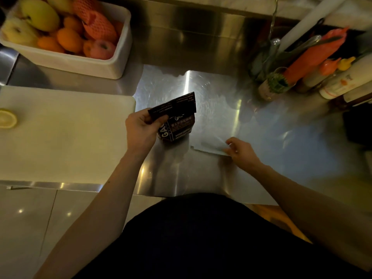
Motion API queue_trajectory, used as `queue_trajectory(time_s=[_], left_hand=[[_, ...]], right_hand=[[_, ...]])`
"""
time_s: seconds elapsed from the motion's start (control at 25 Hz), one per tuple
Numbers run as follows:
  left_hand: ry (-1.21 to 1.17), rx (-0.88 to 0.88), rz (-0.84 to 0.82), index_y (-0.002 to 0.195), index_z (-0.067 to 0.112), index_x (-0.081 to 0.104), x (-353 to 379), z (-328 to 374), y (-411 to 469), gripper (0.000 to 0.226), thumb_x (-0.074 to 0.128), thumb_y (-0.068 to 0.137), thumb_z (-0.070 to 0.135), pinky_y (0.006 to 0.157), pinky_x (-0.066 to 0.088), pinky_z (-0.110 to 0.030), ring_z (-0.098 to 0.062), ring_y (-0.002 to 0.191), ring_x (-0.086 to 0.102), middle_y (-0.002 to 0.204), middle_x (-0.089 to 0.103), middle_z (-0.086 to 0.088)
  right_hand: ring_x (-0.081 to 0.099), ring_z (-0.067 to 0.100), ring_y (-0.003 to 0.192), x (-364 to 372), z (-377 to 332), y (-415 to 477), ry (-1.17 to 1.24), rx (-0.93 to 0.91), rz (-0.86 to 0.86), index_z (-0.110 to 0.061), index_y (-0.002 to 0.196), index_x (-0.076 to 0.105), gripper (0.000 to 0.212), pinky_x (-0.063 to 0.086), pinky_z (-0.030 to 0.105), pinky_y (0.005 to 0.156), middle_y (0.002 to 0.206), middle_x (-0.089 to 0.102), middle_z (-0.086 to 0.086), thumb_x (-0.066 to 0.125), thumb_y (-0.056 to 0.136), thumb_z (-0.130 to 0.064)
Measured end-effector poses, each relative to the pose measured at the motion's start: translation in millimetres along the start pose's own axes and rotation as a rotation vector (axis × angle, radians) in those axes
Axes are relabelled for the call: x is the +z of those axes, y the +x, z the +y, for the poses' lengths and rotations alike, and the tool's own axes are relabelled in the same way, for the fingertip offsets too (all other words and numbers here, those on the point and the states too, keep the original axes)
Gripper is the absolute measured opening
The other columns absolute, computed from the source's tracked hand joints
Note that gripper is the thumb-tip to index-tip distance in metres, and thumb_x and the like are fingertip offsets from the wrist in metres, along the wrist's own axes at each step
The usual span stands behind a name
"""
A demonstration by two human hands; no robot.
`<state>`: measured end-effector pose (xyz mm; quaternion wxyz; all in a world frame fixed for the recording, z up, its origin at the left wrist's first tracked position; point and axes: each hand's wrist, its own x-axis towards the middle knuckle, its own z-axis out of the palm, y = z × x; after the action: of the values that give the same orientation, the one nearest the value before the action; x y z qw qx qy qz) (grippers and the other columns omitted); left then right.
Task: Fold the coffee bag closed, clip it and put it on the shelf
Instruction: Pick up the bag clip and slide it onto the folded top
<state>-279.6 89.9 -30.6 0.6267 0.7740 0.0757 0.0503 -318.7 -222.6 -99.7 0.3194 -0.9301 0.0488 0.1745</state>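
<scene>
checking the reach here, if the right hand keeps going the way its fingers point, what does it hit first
The right hand points left along the counter and already touches the pale clip. Beyond that, the coffee bag held by the left hand looks next, though depth is unclear.

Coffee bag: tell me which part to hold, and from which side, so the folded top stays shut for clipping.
Pinch the folded top flap of the coffee bag from its left end, where the left hand already grips it. The bag stands upright on the steel counter and the flap's right end is free for the clip.
</scene>
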Motion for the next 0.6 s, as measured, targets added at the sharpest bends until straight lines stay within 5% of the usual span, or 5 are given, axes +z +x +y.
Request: queue_trajectory(time_s=[0.24, 0.36, 0.6], left_hand=[[-0.012, -0.03, -0.071, 0.101, 0.008, 0.074, 36.4, 4.9, -1.8, 0.023, 0.076, 0.079, 0.001, 0.075, 0.057, -0.018, -0.004, 0.082, 0.073, 0.094, 0.075, -0.004], [0.0, -0.059, -0.092, 0.101, 0.011, 0.074, 60.0, 8.9, -9.3, 0.025, 0.076, 0.079, 0.0, 0.076, 0.057, -0.019, -0.005, 0.084, 0.073, 0.094, 0.075, -0.005], [0.051, -0.079, -0.136, 0.098, 0.011, 0.074, 92.7, 9.0, -31.0, 0.024, 0.074, 0.079, -0.003, 0.074, 0.056, -0.018, -0.005, 0.08, 0.073, 0.093, 0.076, -0.008]], right_hand=[[0.07, 0.024, 0.083, -72.1, 10.8, 1.3, 0.345, 0.029, 0.022, 0.002, 0.115, 0.063, 0.026, 0.057, 0.032, 0.07, 0.09, 0.072, 0.014, 0.063, 0.092, -0.008], [0.07, 0.009, 0.073, -107.3, -2.0, 11.8, 0.365, -0.104, -0.066, 0.001, 0.116, 0.063, 0.026, 0.056, 0.021, 0.063, 0.089, 0.073, 0.006, 0.062, 0.092, -0.008], [0.072, 0.011, 0.076, -134.4, -25.5, 28.0, 0.324, -0.205, -0.262, -0.019, 0.097, 0.061, 0.011, 0.056, 0.02, 0.06, 0.088, 0.075, -0.002, 0.063, 0.091, -0.01]])
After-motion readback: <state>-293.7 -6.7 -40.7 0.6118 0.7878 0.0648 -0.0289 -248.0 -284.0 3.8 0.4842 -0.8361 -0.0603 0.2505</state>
